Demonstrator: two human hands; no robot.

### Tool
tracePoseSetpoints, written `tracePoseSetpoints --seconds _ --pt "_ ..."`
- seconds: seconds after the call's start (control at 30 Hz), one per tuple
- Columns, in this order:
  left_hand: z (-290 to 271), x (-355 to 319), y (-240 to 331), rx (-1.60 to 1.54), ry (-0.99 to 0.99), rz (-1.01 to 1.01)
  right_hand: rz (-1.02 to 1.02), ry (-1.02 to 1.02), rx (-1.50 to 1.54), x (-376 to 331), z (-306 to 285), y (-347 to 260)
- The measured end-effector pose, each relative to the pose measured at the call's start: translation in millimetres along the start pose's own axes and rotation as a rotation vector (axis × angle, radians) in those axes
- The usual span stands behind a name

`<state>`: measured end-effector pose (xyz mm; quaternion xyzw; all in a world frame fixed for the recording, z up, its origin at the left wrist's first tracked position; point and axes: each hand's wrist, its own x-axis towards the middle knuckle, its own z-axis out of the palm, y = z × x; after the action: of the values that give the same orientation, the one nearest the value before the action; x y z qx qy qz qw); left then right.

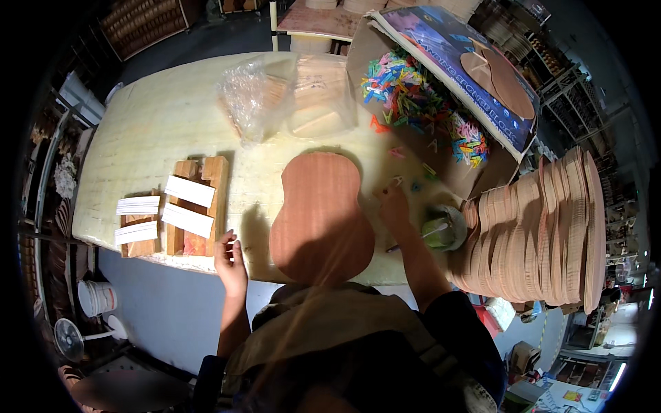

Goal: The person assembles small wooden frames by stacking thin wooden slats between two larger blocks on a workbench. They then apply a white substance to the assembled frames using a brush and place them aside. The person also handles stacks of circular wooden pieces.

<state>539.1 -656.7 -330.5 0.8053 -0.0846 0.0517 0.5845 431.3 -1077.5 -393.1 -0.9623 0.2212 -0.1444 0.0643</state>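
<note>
A brown ukulele-shaped wooden plate (321,213) lies flat on the table in front of me, its lower part in shadow. To its right, my right hand (394,208) has its fingers drawn together at a small pale clothespin (398,180). My left hand (231,260) is over the table's near edge, left of the plate. Its fingers are loosely bent and apart, with nothing seen in them. Beside it, white strips (187,219) rest across wooden blocks (217,177). More white strips (136,232) lie on a smaller block farther left.
A cardboard box (475,155) of colourful clothespins (396,82) stands at the far right, with several loose ones nearby. A round container (444,227) with a brush-like stick sits by my right forearm. Curved wooden rims (533,230) are stacked right. Plastic-wrapped wood pieces (320,96) lie at the back.
</note>
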Motion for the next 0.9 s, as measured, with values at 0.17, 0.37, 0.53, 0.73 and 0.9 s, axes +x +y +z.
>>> tracePoseSetpoints --seconds 0.17,0.37,0.53,0.73,0.9 --pt "18.7 -8.6 25.7 0.044 -0.158 0.045 0.225 -0.153 0.265 -15.7 -0.3 -11.4" --pt "25.2 -6.2 9.7 -0.025 -0.225 -0.014 -0.024 0.167 0.233 -21.0 -3.3 2.8" --pt "26.0 -3.1 -10.0 -0.174 -0.229 -0.124 0.582 0.389 0.79 -65.5 -82.1 -10.7" --pt "36.5 -0.8 -11.7 -0.249 -0.323 -0.108 0.656 0.686 0.132 -160.0 -80.1 15.2" --pt "52.7 0.0 -20.5 -0.357 -0.437 -0.068 0.435 0.453 -0.217 -185.9 -71.8 16.7"
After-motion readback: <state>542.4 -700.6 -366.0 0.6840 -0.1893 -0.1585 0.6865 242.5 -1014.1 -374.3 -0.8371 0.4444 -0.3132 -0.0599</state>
